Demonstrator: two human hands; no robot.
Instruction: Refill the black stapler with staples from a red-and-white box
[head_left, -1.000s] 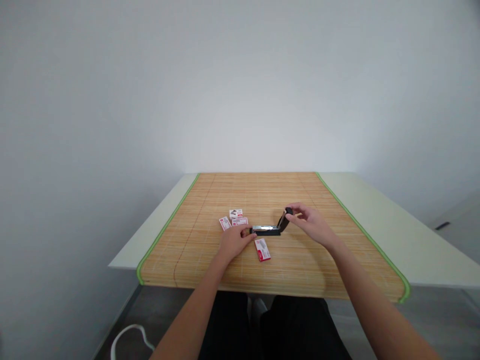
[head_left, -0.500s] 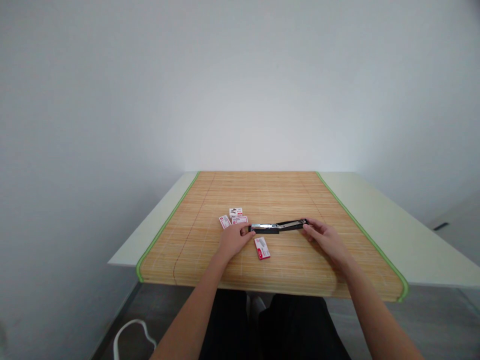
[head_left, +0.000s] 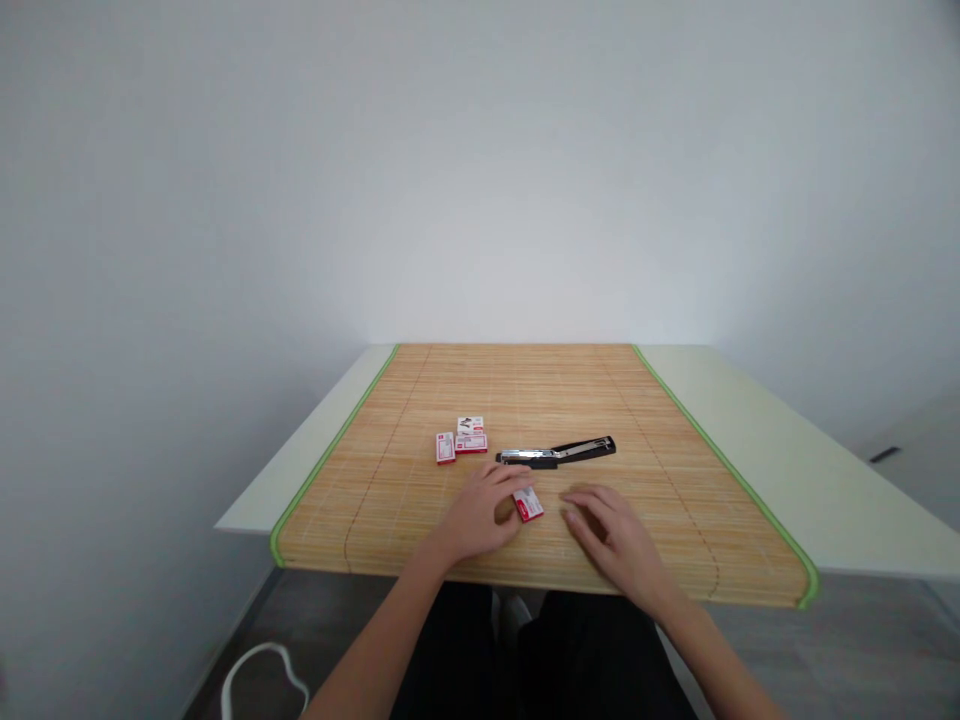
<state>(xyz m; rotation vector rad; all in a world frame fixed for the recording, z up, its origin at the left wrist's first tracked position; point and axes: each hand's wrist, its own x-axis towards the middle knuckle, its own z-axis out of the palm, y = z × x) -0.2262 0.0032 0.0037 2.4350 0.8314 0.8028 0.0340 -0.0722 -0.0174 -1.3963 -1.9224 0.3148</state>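
A black stapler (head_left: 556, 453) lies swung fully open and flat on the bamboo mat (head_left: 675, 500), with no hand on it. Just in front of it sits a small red and white staple box (head_left: 529, 505). My left hand (head_left: 480, 515) rests on the mat with its fingers touching the left side of that box. My right hand (head_left: 611, 535) lies palm down to the right of the box, fingers spread, holding nothing.
Three more red and white staple boxes (head_left: 463, 441) lie in a cluster left of the stapler. The mat has green edging and covers the middle of a pale table (head_left: 825, 470). A white wall stands behind. A white cable (head_left: 259, 675) loops on the floor.
The stapler's top arm was swung down flat by my right hand. Both hands then left the stapler and came back toward me, the left one onto the near staple box.
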